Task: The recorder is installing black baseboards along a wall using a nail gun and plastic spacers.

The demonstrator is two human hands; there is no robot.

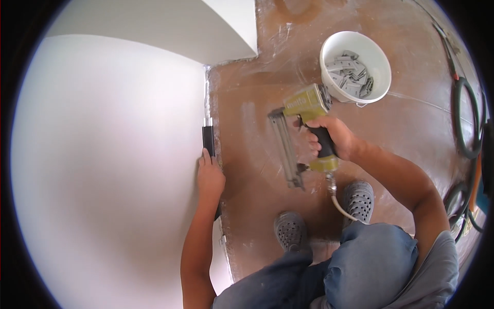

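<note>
Trim strip [208, 140], dark, stands against the white wall [103, 154] at left, pinned flat by the left hand [210, 177]. Right hand [334, 138] is wrapped tight round the nail gun [303, 129], 1 bucket [378, 56] far right. Advise keeping fingers clear of the nose and seating it square.

Two hands are showing: the left hand [210, 177] and the right hand [334, 136]. One nail gun [301, 131] is appearing, with one air hose [340, 207] hanging from it. One white bucket [380, 54] is sitting on the floor, holding many grey clips [351, 74], too many to count. One dark strip [208, 140] is lying against the wall. Two grey shoes [357, 200] are showing.
</note>
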